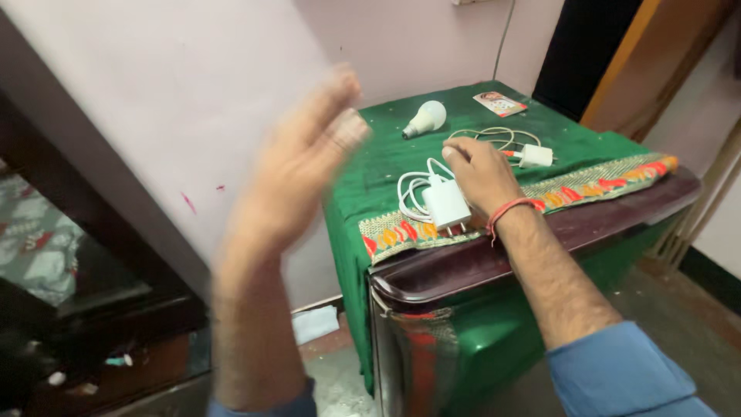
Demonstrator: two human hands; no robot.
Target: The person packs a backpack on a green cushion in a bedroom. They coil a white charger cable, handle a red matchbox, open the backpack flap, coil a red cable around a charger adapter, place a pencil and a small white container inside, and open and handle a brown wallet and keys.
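Observation:
My right hand (480, 174) rests on the green cloth (386, 166) covering a low cabinet, fingers curled over a white cable (413, 188) next to a white charger block (445, 204). It appears to pinch the cable by the block. A red thread circles that wrist. My left hand (297, 174) is raised in the air left of the cabinet, blurred by motion, palm flat and fingers apart, holding nothing. A second white charger (534, 156) with its coiled cable lies just beyond my right hand.
A white light bulb (424, 119) lies on its side at the back of the cloth. A small printed card (499, 103) sits near the far corner. The pink wall (193, 93) rises left; a dark shelf unit (85, 293) stands at lower left.

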